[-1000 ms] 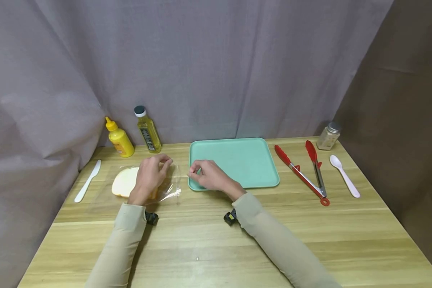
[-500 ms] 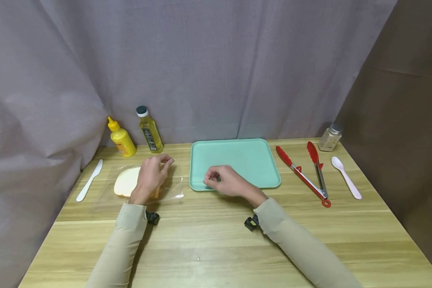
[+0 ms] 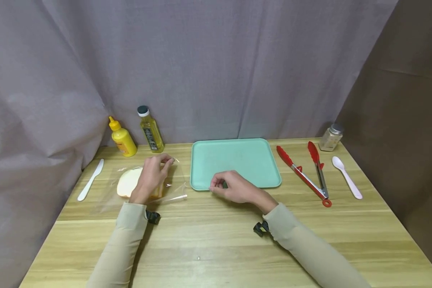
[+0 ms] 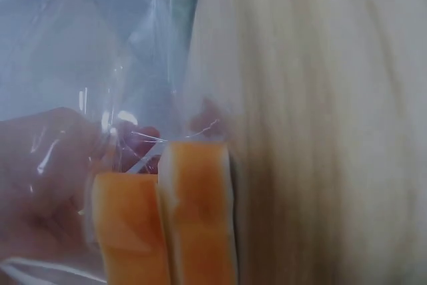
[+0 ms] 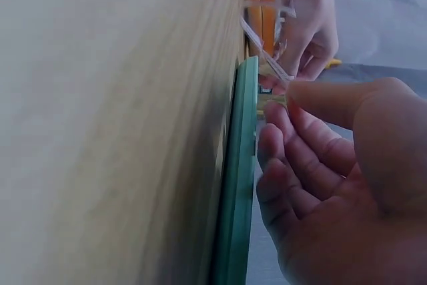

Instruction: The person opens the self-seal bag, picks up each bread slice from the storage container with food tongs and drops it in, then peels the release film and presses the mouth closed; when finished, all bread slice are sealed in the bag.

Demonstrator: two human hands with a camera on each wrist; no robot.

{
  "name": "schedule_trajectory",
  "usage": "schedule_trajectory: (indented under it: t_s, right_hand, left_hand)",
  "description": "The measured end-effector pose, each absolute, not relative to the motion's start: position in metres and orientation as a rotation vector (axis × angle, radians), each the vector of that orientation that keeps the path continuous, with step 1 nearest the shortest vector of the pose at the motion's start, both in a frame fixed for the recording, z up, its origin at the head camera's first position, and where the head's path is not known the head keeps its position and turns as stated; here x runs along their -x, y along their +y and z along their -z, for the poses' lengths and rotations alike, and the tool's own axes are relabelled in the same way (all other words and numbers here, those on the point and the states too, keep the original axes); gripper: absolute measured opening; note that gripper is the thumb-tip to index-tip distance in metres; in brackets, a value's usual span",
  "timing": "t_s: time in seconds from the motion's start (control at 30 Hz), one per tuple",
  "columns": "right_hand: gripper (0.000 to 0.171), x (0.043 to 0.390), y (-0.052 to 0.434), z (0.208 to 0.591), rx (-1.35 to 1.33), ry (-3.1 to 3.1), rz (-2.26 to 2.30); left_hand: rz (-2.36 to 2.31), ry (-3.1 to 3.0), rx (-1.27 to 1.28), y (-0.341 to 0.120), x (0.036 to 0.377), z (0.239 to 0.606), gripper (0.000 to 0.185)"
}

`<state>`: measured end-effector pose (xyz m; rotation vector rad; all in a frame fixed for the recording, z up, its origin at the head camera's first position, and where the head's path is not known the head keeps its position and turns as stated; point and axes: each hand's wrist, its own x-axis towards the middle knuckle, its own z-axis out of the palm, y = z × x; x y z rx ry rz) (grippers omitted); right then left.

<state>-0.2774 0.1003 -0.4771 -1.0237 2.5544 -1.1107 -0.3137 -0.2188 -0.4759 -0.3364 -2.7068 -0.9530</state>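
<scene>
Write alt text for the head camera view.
A person's left hand grips a clear bag of sliced bread on a wooden table, while the right hand pinches something small at the near edge of a green tray. Red tongs lie to the right.

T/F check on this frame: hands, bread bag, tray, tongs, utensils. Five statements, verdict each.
1. The left hand grips the clear bag holding the bread slices. True.
2. The green tray has a bread slice on it. False: nothing lies on the tray.
3. The right hand holds the red tongs. False: the tongs lie untouched right of the tray; the hand is at the tray's near edge, fingers curled.
4. The white knife lies left of the bread. True.
5. The white spoon sits beside the yellow squeeze bottle. False: it lies at the far right, by the tongs.
</scene>
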Motion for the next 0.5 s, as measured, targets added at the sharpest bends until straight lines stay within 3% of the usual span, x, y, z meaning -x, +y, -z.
schedule_trajectory:
  t_s: [0.5]
  right_hand:
    - [0.008,0.253,0.14,0.473,1.004,2.59,1.027]
  left_hand:
    - [0.979,-2.675,0.33,-0.226,0.318,0.48,0.021]
